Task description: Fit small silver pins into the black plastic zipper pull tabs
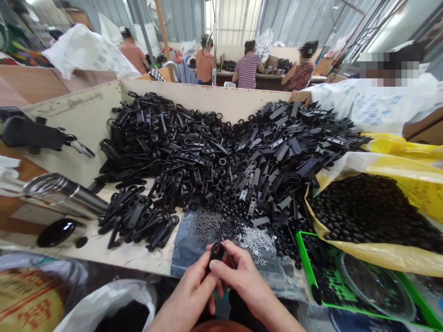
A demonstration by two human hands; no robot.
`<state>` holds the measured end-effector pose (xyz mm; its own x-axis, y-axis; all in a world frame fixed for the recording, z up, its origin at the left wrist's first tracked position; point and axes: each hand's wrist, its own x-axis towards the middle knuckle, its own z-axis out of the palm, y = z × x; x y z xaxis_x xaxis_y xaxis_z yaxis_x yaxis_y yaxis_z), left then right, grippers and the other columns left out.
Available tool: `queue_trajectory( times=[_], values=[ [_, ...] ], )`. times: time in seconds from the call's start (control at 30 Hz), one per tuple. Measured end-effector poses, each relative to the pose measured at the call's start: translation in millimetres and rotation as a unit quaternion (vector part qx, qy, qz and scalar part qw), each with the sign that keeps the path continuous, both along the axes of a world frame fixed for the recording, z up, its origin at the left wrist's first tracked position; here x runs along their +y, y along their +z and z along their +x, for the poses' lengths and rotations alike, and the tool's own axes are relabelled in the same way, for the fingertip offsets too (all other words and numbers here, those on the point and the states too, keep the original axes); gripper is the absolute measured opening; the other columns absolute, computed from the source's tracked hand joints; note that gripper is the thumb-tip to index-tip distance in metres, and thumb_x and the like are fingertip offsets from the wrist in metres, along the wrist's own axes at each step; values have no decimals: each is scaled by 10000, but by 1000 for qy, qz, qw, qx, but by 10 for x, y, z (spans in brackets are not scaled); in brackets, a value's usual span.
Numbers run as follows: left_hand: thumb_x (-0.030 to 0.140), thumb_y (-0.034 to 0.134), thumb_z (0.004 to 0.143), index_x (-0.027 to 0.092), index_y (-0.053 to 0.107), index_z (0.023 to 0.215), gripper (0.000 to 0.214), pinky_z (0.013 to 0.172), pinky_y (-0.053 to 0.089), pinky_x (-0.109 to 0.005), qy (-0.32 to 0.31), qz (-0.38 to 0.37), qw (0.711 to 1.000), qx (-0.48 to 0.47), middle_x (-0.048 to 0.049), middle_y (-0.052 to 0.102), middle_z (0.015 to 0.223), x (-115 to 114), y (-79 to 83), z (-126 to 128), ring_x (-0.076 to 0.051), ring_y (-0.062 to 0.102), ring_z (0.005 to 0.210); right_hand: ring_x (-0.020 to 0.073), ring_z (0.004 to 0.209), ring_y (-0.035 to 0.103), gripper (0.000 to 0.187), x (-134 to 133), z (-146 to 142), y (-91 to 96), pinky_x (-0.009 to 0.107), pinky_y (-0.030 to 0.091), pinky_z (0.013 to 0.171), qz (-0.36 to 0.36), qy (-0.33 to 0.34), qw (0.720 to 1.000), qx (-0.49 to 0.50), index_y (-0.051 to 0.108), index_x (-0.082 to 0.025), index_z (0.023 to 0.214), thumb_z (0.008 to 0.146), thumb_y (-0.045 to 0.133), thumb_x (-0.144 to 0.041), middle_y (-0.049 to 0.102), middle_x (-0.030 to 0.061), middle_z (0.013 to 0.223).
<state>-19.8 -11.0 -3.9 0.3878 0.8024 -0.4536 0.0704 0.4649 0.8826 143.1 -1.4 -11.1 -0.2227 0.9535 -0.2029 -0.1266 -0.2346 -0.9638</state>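
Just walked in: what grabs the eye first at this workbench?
A huge heap of black plastic parts fills the middle of the table. To its right a yellow bag lies open, full of small black beads. At the bottom edge, the left hand and right hand together pinch one small black piece.

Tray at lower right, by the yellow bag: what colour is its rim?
The tray rim is bright green, seen best in the head view.

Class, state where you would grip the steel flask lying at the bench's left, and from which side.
Probably its bare mid-body, from above: the steel flask lies on its side, open mouth leftward, with black parts close to its right end.
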Motion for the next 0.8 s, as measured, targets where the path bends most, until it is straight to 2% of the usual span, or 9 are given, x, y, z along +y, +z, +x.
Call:
queue_trajectory(
  times=[0.1,0.2,0.3,0.4,0.57,0.63,0.67,0.73,0.8],
  values=[
    [388,662,921,251,636,1360,460,803,569,-305,8,12,1000,-9,-65,730,1032,-38,93,-80,-199,689,826,83,573,536,354,39,-13,41,205,412,500,12,3,1000,22,738,-190,930,803,778,-518,551,-10,896],
    [368,655,925,256,734,1238,342,937,538,-336,58,102,992,48,-91,732,1173,-71,160,-105,-270,682,1033,113,660,526,320,48,15,65,220,432,583,57,-17,998,-11,727,-180,840,797,791,-491,562,-7,847],
    [389,625,943,247,759,1192,317,786,558,-304,52,155,981,102,-80,760,980,-77,166,-97,-222,705,758,123,625,507,299,41,-1,54,232,417,582,54,-10,998,-27,682,-179,817,837,751,-469,540,-32,718],
    [419,587,965,209,759,1132,319,641,529,-257,35,168,983,62,-42,710,817,-60,79,-75,-152,638,593,119,612,474,301,30,-59,16,232,375,561,82,-39,992,-91,620,-180,719,849,729,-429,501,-39,697],
    [592,621,900,152,703,1134,506,406,396,-180,107,57,990,-70,-6,627,702,-172,-192,-40,-87,492,462,121,581,456,341,-19,-175,-84,235,389,543,76,-50,992,-89,600,-194,806,854,699,-517,473,-48,699],
    [614,578,918,149,699,1163,539,388,363,-179,89,53,992,-76,-16,645,685,-221,-271,-99,-69,443,415,135,596,487,375,-6,-232,-107,244,427,553,60,-38,995,-74,609,-198,842,852,690,-564,505,-34,719],
    [601,548,940,157,703,1182,529,422,401,-193,79,80,992,-49,-28,661,676,-220,-290,-160,-86,482,435,145,612,502,376,22,-263,-109,248,440,560,68,-33,994,-81,616,-199,829,855,686,-568,520,-25,723],
    [522,532,974,190,713,1223,453,623,533,-258,82,203,974,58,-87,742,794,-156,-271,-356,-170,655,642,159,647,524,341,119,-329,-84,252,449,580,112,-3,987,-112,652,-198,827,869,680,-535,561,-4,748],
    [414,543,983,228,697,1287,388,922,529,-351,116,350,907,205,-140,762,1115,-9,-183,-628,-267,696,1014,152,633,516,291,247,-383,-30,250,437,572,160,35,975,-149,706,-202,943,879,673,-483,616,10,811]
  ],
)
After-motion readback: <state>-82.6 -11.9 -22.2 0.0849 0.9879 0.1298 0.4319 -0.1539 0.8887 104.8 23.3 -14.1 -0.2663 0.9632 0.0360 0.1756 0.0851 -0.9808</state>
